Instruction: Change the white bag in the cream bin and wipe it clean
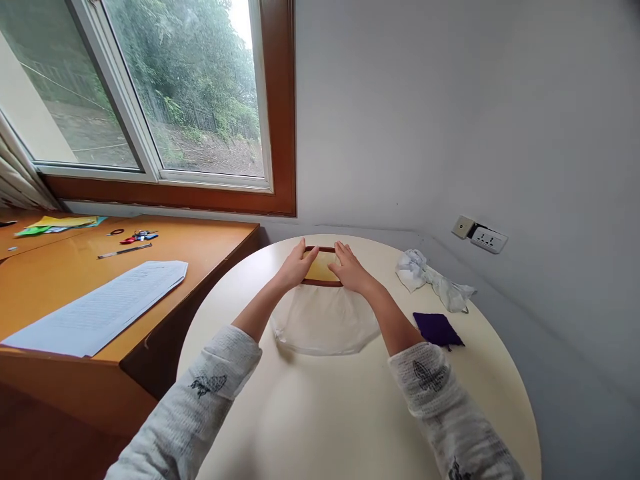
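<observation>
A yellow, flat-looking piece with a dark brown rim (323, 283) is between my two hands at the far side of the round table. My left hand (297, 267) grips its left end, thumb over the yellow face. The right end is held in my right hand (351, 268), its thumb also pointing inward over the face. Both sets of fingers reach forward along the ends, which they partly hide. A thin whitish translucent sheet or bag (327, 323) spreads on the near side of the brown rim, between my forearms.
Crumpled white plastic (445, 285) and a purple cloth pouch (438, 329) lie at right on the cream round table (320, 413). Left of it is an orange-brown desk (215, 233) with papers (110, 307), a pen (125, 251) and keys (143, 236). A wall socket (489, 239) is at right.
</observation>
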`<state>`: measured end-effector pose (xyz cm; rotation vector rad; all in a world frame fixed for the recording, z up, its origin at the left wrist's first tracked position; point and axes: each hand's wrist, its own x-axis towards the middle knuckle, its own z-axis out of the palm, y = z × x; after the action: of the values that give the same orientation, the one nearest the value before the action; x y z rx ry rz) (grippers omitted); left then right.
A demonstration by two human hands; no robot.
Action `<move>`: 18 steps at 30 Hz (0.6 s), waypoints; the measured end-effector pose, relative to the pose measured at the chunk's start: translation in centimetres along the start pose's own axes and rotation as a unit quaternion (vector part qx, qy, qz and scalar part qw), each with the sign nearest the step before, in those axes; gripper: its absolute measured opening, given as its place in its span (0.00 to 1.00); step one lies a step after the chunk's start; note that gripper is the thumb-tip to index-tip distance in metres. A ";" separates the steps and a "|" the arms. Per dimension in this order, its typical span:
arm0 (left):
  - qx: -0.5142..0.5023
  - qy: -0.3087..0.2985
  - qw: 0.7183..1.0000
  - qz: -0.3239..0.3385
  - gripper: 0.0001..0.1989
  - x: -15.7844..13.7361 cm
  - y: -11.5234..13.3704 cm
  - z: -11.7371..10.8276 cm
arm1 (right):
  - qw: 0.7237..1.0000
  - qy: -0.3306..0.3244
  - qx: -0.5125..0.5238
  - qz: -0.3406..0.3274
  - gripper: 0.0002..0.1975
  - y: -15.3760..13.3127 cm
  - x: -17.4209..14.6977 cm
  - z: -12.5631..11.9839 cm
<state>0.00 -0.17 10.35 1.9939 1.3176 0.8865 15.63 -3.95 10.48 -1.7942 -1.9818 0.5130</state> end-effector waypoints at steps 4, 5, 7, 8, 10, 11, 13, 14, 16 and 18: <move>-0.032 0.016 0.999 -0.010 0.36 -0.1 -0.2 0.2 | 0.994 0.041 0.104 -0.015 0.35 0.5 -0.1 0.5; -0.039 0.018 0.999 -0.012 0.35 -0.1 -0.2 0.2 | 0.992 0.049 0.117 -0.017 0.35 0.6 -0.1 0.6; -0.052 0.017 0.998 -0.014 0.35 -0.2 -0.1 0.2 | 0.989 0.060 0.132 -0.017 0.35 0.8 0.1 0.8; -0.056 0.015 0.998 -0.014 0.35 -0.3 0.0 0.1 | 0.988 0.064 0.136 -0.016 0.35 0.9 0.2 0.9; -0.070 0.001 0.998 -0.005 0.36 -0.5 0.1 -0.2 | 0.987 0.070 0.141 -0.011 0.36 1.1 0.4 1.1; -0.080 -0.011 0.997 0.003 0.36 -0.7 0.0 -0.5 | 0.987 0.075 0.145 -0.009 0.36 1.2 0.4 1.2; -0.103 -0.046 0.993 0.018 0.37 -0.9 -0.2 -1.1 | 0.982 0.090 0.166 -0.004 0.35 1.6 0.5 1.3; -0.112 -0.068 0.991 0.023 0.38 -1.1 -0.5 -1.5 | 0.978 0.103 0.183 -0.001 0.35 1.8 0.5 1.4; -0.120 -0.114 0.986 0.031 0.41 -1.6 -1.3 -2.4 | 0.967 0.133 0.218 0.003 0.36 2.3 0.4 1.4; -0.117 -0.157 0.980 0.038 0.48 -2.3 -2.3 -3.2 | 0.959 0.152 0.238 0.009 0.37 3.1 0.3 1.4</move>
<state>-4.49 -1.14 10.05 1.9135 0.9223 0.6897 17.48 -3.31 7.64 -1.4855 -1.4811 0.6164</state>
